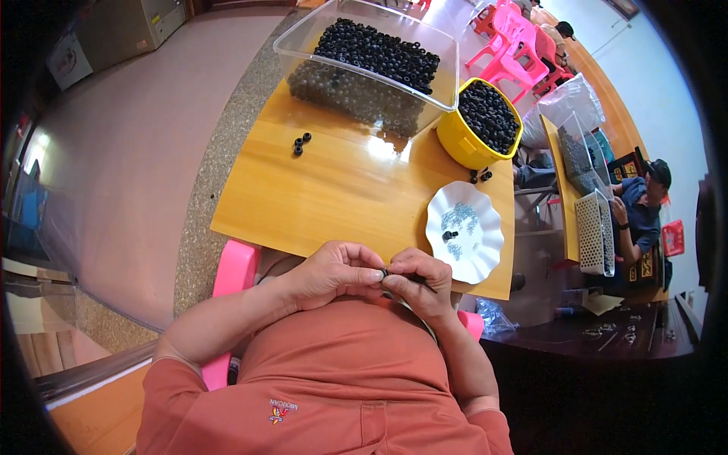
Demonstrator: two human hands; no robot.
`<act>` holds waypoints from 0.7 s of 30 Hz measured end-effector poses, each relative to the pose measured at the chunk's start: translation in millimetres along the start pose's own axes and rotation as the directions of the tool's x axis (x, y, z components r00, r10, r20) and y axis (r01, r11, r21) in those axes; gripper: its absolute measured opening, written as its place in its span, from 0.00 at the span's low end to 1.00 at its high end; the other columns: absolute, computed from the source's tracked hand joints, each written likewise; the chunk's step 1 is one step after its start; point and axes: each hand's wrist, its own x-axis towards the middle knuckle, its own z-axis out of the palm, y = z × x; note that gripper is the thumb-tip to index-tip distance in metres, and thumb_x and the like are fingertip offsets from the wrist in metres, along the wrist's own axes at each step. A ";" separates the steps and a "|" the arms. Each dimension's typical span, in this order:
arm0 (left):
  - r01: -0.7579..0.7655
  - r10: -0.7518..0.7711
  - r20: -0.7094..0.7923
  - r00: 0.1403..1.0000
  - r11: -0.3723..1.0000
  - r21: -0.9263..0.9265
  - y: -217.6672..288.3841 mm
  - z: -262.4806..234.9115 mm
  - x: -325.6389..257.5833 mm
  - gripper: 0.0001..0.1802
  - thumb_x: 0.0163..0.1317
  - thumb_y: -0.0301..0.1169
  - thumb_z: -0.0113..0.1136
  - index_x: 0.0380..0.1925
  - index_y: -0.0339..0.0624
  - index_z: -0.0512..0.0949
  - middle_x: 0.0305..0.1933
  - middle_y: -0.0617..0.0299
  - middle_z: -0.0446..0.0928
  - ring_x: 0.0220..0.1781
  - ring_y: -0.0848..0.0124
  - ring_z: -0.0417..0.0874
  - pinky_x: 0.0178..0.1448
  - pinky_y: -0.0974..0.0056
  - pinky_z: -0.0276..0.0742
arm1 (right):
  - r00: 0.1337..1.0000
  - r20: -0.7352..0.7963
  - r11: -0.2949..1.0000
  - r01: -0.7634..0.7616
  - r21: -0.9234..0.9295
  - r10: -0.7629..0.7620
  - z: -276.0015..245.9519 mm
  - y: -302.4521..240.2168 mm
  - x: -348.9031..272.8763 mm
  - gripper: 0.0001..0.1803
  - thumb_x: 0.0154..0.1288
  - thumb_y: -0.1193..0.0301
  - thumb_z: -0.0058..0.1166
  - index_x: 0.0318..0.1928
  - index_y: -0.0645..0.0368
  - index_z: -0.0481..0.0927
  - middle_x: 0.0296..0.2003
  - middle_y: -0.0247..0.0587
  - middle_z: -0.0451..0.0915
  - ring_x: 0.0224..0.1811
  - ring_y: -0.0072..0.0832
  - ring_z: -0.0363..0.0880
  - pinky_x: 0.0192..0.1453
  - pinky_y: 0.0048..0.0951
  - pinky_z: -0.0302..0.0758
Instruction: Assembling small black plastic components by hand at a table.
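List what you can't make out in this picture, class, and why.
Head view:
Most of the small black piece: covered by the left hand and right hand.
Inside bottom of the round yellow bucket: buried under small black rings.
Shapes of fine pale bits on the white scalloped plate: too small.

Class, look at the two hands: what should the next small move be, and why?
Probably the left hand should steady the small dark piece while the right hand presses gently on it, because the fingertips of both hands meet there, with the piece mostly hidden between them.
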 end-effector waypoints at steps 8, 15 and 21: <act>-0.033 0.032 -0.046 0.998 0.999 -0.024 0.3 0.4 -0.3 0.08 0.62 0.23 0.60 0.41 0.37 0.76 0.41 0.56 0.80 0.43 0.67 0.83 0.49 0.63 0.83 | 0.941 0.029 0.859 0.321 -0.399 -0.338 6.6 0.7 2.0 0.10 0.57 0.82 0.62 0.40 0.65 0.80 0.31 0.44 0.78 0.27 0.25 0.77 0.28 0.21 0.72; -0.072 0.067 -0.085 0.994 0.995 -0.063 1.0 6.9 -1.5 0.08 0.62 0.25 0.61 0.40 0.38 0.76 0.39 0.59 0.79 0.42 0.70 0.83 0.50 0.63 0.83 | 0.886 0.050 0.709 0.403 -0.580 -0.462 12.2 -0.4 5.1 0.12 0.56 0.79 0.63 0.42 0.62 0.80 0.31 0.46 0.78 0.26 0.34 0.80 0.26 0.28 0.76; -0.097 0.087 -0.113 0.990 0.992 -0.086 -0.9 6.3 -0.1 0.07 0.61 0.24 0.61 0.39 0.37 0.76 0.39 0.59 0.79 0.41 0.69 0.83 0.49 0.64 0.83 | 0.863 0.103 0.651 0.447 -0.614 -0.495 13.1 -0.9 7.3 0.12 0.59 0.81 0.59 0.44 0.64 0.80 0.31 0.46 0.79 0.27 0.32 0.80 0.27 0.25 0.76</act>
